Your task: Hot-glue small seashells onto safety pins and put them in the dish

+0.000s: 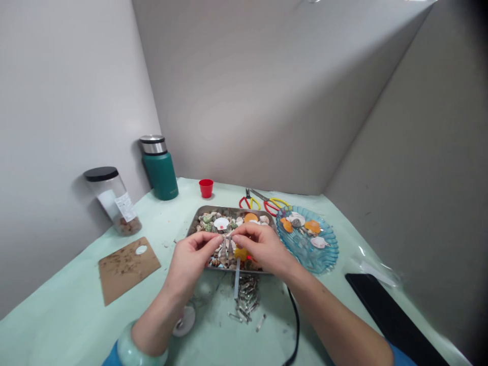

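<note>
My left hand (194, 256) and my right hand (265, 246) meet above a metal tray (193, 227) full of mixed seashells. Thumb and forefinger of each hand are pinched together around something small, too blurred and covered to name. Just below the fingertips, greyish elongated shells (227, 249) show in the tray. Beside my right fingers is a yellow piece (241, 253), with a translucent glue stick (237, 279) running down from it past the tray's near edge. A white scallop shell (221, 223) lies behind the fingertips.
Metal pins (247, 295) are heaped before the tray. A blue plate (305, 254) with shell pieces stands right, scissors (272, 203) behind. Leftward are stained cardboard (127, 269), a jar (118, 201), a green bottle (160, 170) and a red cup (206, 188). A black cable (295, 325) lies near my right forearm.
</note>
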`<state>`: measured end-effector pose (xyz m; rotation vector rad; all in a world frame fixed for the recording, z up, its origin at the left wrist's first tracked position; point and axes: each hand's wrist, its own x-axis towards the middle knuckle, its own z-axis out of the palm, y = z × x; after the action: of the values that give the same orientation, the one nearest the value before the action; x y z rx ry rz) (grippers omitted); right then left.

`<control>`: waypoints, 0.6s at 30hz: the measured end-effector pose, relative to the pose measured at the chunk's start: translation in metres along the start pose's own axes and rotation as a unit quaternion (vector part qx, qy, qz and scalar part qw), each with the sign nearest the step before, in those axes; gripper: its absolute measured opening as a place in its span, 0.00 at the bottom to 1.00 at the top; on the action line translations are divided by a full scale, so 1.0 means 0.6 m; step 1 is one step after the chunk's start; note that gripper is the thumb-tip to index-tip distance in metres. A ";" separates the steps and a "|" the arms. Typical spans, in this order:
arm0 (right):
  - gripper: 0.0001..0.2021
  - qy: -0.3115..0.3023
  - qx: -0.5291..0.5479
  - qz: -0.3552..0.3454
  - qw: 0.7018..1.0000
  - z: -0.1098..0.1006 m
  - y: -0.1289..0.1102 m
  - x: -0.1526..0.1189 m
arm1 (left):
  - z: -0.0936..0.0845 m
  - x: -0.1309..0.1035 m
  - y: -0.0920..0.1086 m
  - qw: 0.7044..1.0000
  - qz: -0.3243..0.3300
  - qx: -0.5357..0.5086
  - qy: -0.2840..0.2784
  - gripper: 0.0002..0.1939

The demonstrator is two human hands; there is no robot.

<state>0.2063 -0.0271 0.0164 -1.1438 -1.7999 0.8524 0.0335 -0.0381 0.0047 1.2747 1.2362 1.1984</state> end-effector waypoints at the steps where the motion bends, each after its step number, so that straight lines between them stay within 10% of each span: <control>1: 0.07 0.001 0.001 -0.002 1.000 0.000 0.000 0.000 | 0.000 0.000 0.000 1.000 0.000 0.002 -0.002 0.16; 11: 0.06 0.029 -0.013 0.023 0.999 -0.008 0.002 0.004 | 0.005 -0.004 0.006 1.000 -0.012 0.021 -0.020 0.21; 18: 0.08 0.144 -0.012 0.078 0.986 -0.106 0.017 -0.004 | 0.016 -0.012 0.014 0.995 0.001 0.100 -0.012 0.22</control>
<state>0.2675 -0.0185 0.0348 -1.3628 -1.5031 0.7146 0.0438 -0.0459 0.0125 1.4323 1.3646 1.0778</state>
